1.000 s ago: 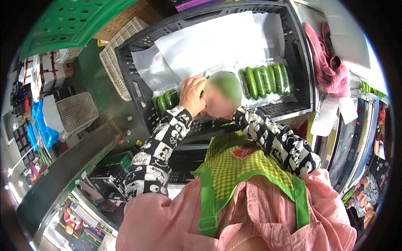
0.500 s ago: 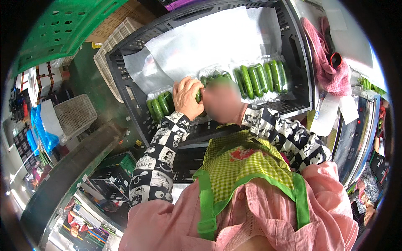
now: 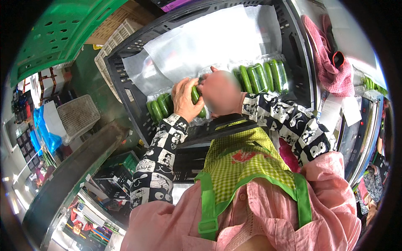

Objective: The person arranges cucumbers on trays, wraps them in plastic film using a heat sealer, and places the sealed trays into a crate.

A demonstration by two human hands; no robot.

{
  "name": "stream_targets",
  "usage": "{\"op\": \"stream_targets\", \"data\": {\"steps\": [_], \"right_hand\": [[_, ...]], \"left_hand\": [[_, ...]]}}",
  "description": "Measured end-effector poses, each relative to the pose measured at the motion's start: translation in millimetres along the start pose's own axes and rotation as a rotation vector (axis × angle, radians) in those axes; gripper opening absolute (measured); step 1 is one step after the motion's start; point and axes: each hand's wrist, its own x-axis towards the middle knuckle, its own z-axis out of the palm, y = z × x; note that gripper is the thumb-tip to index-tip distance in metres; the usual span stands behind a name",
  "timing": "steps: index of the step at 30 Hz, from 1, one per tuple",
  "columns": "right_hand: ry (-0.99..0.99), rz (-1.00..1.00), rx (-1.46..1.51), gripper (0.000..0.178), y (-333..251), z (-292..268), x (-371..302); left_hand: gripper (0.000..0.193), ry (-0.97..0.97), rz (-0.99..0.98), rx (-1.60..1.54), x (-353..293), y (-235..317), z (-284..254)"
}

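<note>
A black crate [image 3: 123, 90] lined with white sheets [image 3: 201, 46] stands in front of me. Along its near side lie packs of small green cucumbers in clear film: one pack [image 3: 158, 109] at the left, others [image 3: 264, 77] at the right. Between them, my left hand [image 3: 185, 100] is closed round the side of a cucumber pack [image 3: 195, 95], its fingers curled over the top. Pressed close on the other side is my right hand [image 3: 222, 94]. A blurred patch covers most of it, so its grip is hidden; a fingertip shows at its far edge.
A green perforated crate [image 3: 63, 31] hangs over the far left, with a pale crate [image 3: 119, 39] beside the black one. A white basket [image 3: 78, 112] is on the left. At the right lie a pink cloth [image 3: 331, 71] and papers [image 3: 347, 111].
My right hand has shifted slightly away from me and now covers the cucumbers that showed beyond it. My left hand stays nearly in place, with more of the cucumber beside its fingers showing.
</note>
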Motion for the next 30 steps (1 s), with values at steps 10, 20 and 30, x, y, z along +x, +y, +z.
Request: {"op": "stream_targets", "data": {"steps": [10, 20, 30], "right_hand": [[-0.218, 0.034, -0.150, 0.103, 13.2, -18.6, 16.9], [-0.488, -0.176, -0.455, 0.069, -4.2, -34.2, 31.9], [-0.292, -0.220, -0.255, 0.057, 6.9, -37.0, 16.8]], "left_hand": [[0.079, 0.023, 0.018, -0.020, -4.5, 0.8, -5.5], [0.078, -0.005, 0.053, -0.005, -4.6, 4.3, -15.3], [0.072, -0.221, -0.070, 0.327, 4.6, 19.1, -6.5]]}}
